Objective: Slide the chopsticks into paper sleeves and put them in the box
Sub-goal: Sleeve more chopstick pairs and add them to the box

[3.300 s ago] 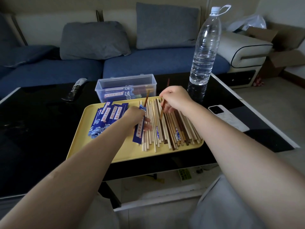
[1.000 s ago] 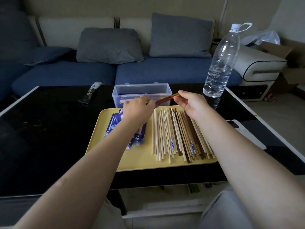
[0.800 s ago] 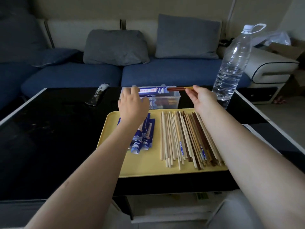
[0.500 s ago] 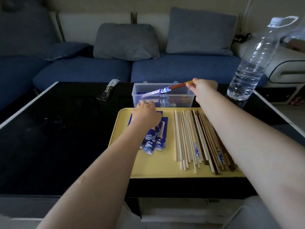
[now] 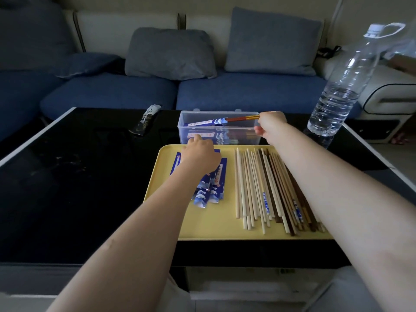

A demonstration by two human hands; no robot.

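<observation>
head | black glossy table (image 5: 78, 188) is lying under both hands, blue sofa (image 5: 247, 91) beyond | sleeve print is showing too small to read | right hand (image 5: 271, 128) is pinching sleeved chopsticks (image 5: 222, 120) over clear box (image 5: 219, 131) | left hand (image 5: 200, 157) is resting curled on blue paper sleeves (image 5: 211, 185), grip unclear | loose chopsticks (image 5: 265, 188) are lying between the forearms on yellow tray (image 5: 213, 226) | water bottle (image 5: 342, 86) is standing right of right hand

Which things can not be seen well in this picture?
- Head view: the left hand covers the top of the blue sleeves; whether it holds one is unclear.
- The right arm hides the right side of the loose chopsticks.
- The print on the wrapped pair over the box is too small.
- The bottle is blurred.
</observation>
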